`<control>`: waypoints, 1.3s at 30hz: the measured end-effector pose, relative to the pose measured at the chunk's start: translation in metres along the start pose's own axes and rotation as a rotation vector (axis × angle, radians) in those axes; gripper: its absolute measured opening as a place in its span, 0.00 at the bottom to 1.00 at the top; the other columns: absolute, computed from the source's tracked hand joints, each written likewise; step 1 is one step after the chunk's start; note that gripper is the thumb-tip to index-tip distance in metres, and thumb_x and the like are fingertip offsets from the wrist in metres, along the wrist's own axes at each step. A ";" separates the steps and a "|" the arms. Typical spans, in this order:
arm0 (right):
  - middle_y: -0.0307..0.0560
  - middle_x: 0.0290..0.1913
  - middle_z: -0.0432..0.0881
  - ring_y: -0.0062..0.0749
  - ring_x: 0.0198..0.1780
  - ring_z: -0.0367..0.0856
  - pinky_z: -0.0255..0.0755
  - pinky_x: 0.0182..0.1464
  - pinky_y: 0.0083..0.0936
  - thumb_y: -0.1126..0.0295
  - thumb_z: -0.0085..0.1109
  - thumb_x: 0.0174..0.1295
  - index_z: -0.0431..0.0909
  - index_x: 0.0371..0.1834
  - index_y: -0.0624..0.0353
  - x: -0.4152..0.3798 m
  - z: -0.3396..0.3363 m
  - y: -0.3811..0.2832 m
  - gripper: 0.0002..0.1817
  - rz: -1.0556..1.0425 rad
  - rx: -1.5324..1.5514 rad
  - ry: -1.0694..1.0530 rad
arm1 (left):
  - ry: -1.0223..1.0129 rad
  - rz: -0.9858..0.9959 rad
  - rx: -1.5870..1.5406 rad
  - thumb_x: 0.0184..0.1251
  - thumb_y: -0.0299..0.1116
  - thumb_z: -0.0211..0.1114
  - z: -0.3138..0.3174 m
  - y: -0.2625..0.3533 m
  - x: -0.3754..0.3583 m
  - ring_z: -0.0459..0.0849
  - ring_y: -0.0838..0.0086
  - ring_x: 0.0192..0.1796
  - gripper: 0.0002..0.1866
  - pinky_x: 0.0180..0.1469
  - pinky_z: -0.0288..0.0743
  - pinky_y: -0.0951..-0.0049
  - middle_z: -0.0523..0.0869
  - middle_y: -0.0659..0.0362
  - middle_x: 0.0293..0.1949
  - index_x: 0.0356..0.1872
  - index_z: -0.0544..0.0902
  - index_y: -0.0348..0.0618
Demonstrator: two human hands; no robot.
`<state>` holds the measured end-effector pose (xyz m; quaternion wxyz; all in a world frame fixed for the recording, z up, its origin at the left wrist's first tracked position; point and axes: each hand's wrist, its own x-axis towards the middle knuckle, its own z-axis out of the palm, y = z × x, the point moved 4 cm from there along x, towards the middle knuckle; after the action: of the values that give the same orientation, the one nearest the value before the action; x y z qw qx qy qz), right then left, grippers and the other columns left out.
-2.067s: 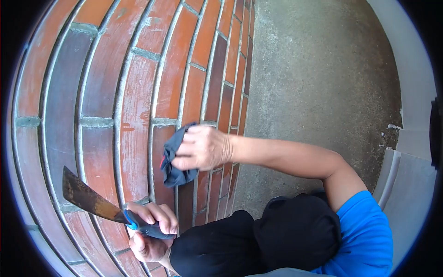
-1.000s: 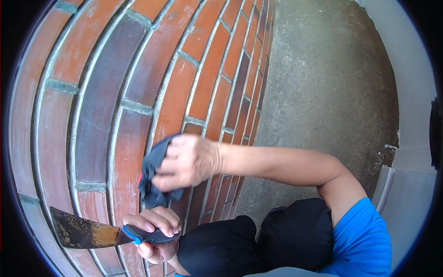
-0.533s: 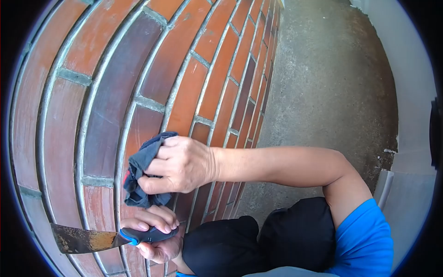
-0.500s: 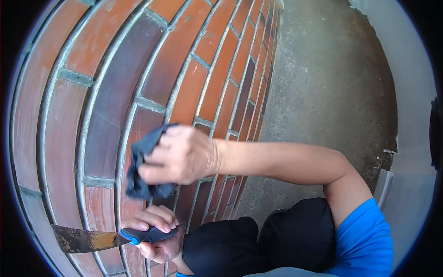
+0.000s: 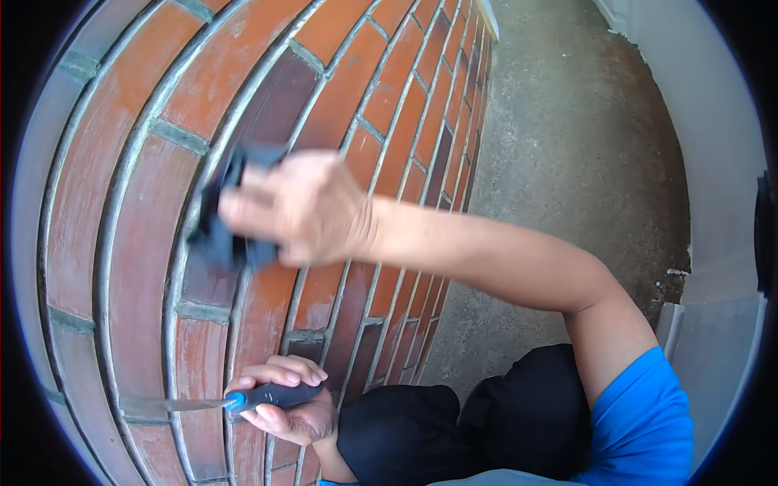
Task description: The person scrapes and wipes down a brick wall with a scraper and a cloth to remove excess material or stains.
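Note:
My right hand (image 5: 304,206) is closed round a bunched dark cloth (image 5: 215,215), holding it against the brick wall (image 5: 146,202). Both hand and cloth are smeared by motion. Lower down, my left hand (image 5: 304,423) grips the black and blue handle of a putty knife (image 5: 279,394). Its blade points left and is seen nearly edge-on, in front of the bricks. Whether the blade touches the wall cannot be told. Grey mortar joints run between the orange and dark purple bricks, and whitish smears mark some of them.
A concrete floor (image 5: 567,138) runs along the wall's foot. On the right stands a pale grey panel or wall (image 5: 689,105). My knees in dark trousers (image 5: 397,433) are bent close to the bricks.
My right hand has moved the cloth up and to the left across the bricks. The putty knife has turned in my left hand, so its blade now shows thin instead of broad.

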<state>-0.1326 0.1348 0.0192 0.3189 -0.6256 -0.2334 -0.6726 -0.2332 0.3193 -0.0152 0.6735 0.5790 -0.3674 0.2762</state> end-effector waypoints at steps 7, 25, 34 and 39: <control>0.55 0.36 0.83 0.49 0.36 0.85 0.78 0.38 0.44 0.73 0.57 0.55 0.71 0.43 0.59 0.071 -0.004 0.134 0.12 0.503 -0.219 0.179 | 0.029 0.008 0.097 0.75 0.40 0.59 0.000 -0.011 0.003 0.77 0.69 0.23 0.25 0.21 0.77 0.73 0.79 0.48 0.36 0.65 0.62 0.42; 0.43 0.30 0.77 0.31 0.30 0.84 0.76 0.25 0.26 0.73 0.61 0.50 0.73 0.37 0.53 0.097 0.013 -0.033 0.11 -0.101 0.055 -0.033 | 0.110 0.163 0.175 0.77 0.42 0.55 0.004 -0.020 0.001 0.76 0.73 0.21 0.28 0.21 0.74 0.77 0.76 0.52 0.35 0.66 0.55 0.38; 0.54 0.33 0.84 0.53 0.38 0.85 0.77 0.40 0.47 0.72 0.59 0.55 0.74 0.39 0.56 0.157 -0.005 0.148 0.09 0.614 -0.260 0.160 | 0.069 0.092 0.133 0.74 0.42 0.58 0.000 -0.011 0.000 0.76 0.69 0.21 0.30 0.22 0.76 0.74 0.77 0.48 0.32 0.67 0.54 0.42; 0.56 0.34 0.82 0.58 0.38 0.83 0.75 0.39 0.48 0.73 0.58 0.55 0.71 0.39 0.58 0.114 -0.004 0.111 0.10 0.446 -0.253 0.289 | 0.041 0.140 0.139 0.76 0.40 0.56 0.002 -0.012 0.002 0.76 0.71 0.21 0.28 0.21 0.74 0.75 0.77 0.50 0.34 0.68 0.55 0.39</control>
<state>-0.0564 0.0400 0.1221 0.4083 -0.5939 0.0432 -0.6919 -0.2228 0.3147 -0.0205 0.6182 0.5913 -0.3730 0.3593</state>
